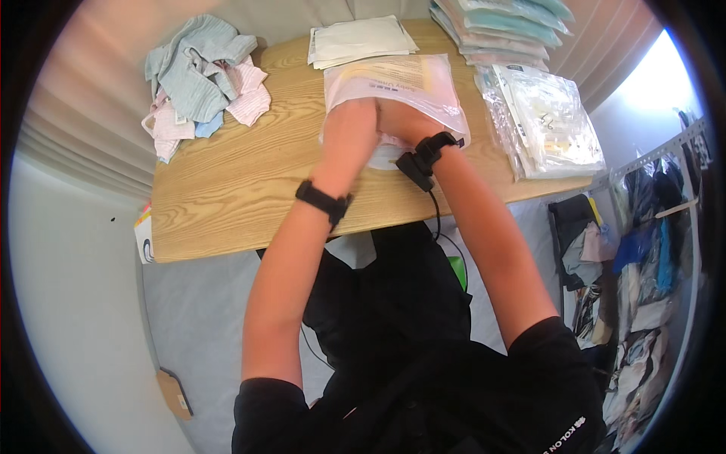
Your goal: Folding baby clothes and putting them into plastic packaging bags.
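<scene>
A clear plastic garment bag (437, 74) with printing on it lies on the wooden table (249, 193), its mouth towards me. Both hands reach into that mouth. My left hand (353, 122) is in at the left side, its fingers hidden under the film. Close beside it, my right hand (404, 120) enters from the right, fingers likewise covered. Pinkish fabric shows through the bag, but what the fingers hold cannot be made out. Each wrist wears a black strap; the right one carries a small device with a cable.
Crumpled baby clothes (193, 85) in grey-green and pink lie at the back left. Behind the bag is a stack of papers (363, 40). Packed garments (510, 28) are piled at the back right, with flat plastic bags (561, 125) in front. A rack of bagged clothes (646, 244) stands right.
</scene>
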A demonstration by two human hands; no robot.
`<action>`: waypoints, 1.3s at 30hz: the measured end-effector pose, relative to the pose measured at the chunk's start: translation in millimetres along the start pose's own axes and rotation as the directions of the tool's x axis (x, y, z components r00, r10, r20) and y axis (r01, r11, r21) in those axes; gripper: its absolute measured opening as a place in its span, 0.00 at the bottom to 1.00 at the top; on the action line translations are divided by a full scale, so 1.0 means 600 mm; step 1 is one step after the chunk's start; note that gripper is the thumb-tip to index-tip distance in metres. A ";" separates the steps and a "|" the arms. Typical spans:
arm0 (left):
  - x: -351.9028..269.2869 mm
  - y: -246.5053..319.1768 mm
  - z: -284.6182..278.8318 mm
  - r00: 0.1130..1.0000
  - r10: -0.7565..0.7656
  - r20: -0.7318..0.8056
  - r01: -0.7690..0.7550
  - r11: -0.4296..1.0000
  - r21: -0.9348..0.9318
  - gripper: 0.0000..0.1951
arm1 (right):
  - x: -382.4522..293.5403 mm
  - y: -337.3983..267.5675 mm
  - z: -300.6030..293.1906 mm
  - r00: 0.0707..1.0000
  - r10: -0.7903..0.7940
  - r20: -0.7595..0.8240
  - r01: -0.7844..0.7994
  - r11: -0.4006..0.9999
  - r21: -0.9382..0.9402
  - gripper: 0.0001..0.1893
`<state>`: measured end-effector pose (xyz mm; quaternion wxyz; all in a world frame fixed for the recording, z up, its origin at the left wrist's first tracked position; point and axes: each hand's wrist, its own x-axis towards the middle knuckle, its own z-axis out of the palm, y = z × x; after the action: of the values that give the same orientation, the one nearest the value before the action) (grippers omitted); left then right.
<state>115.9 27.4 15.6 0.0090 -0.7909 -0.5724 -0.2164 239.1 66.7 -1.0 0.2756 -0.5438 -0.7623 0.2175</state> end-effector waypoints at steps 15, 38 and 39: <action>0.095 -0.060 0.048 0.997 0.074 -0.017 -0.075 0.997 -0.031 0.15 | 0.004 0.053 0.022 0.948 -0.282 -0.145 0.256 0.950 -0.178 0.14; 0.091 -0.063 0.069 0.952 0.219 -0.213 -0.236 0.970 -0.053 0.10 | -0.107 0.000 -0.081 0.866 -0.179 -0.466 0.087 0.973 -0.212 0.14; 0.089 -0.059 0.059 0.953 0.223 -0.207 -0.239 0.969 -0.056 0.10 | -0.108 -0.007 -0.088 0.867 -0.172 -0.467 0.080 0.974 -0.210 0.14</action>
<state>108.8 97.2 -6.0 0.0597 -0.8263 -0.4631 -0.3149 287.3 5.7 29.5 0.4190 -0.5527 -0.7203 -0.0146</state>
